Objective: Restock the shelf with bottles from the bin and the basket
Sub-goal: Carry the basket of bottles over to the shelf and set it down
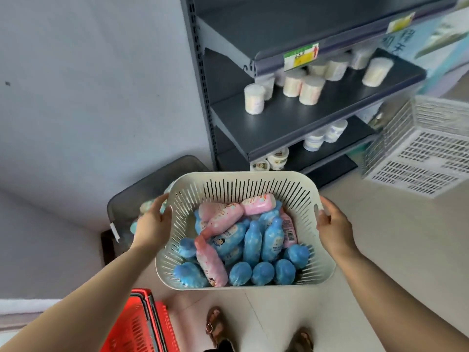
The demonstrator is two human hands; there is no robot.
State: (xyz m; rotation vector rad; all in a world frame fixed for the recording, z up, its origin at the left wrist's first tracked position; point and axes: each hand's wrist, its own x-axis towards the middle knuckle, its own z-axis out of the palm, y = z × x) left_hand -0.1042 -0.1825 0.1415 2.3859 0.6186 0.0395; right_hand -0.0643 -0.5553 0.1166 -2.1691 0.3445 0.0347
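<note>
The two bare forearms reach forward from the person, and each hand grips one short side of a cream slotted basket (243, 177). The left hand (154, 221) has its fingers curled over the left rim, with the thumb on the outside wall. The right hand (333, 226) is closed around the right rim, just beside the small handle slot. The basket is held in the air in front of the person, above the pale floor (380, 224).

Inside the basket lie many bottles in a loose pile. The blue bottles (253, 241) fill most of it; some stand with their round caps up along the near wall. The pink bottles (258, 204) lie on top, one across the far side and one slanted down toward the near left corner.

Behind the left hand stands a dark grey bin (142, 189) against the wall (101, 97), and a few pale bottles show in it, partly hidden by the hand. Below the left forearm is a red shopping basket (142, 323) on the floor. Two feet in brown sandals (214, 326) are under the cream basket.

Beyond the basket rises the dark shelf (304, 115). Its middle board carries white round tubs (308, 90); the top board has a yellow and green price tag (300, 55) on its edge. To the right of the shelf a white slotted crate (426, 153) sits tilted.
</note>
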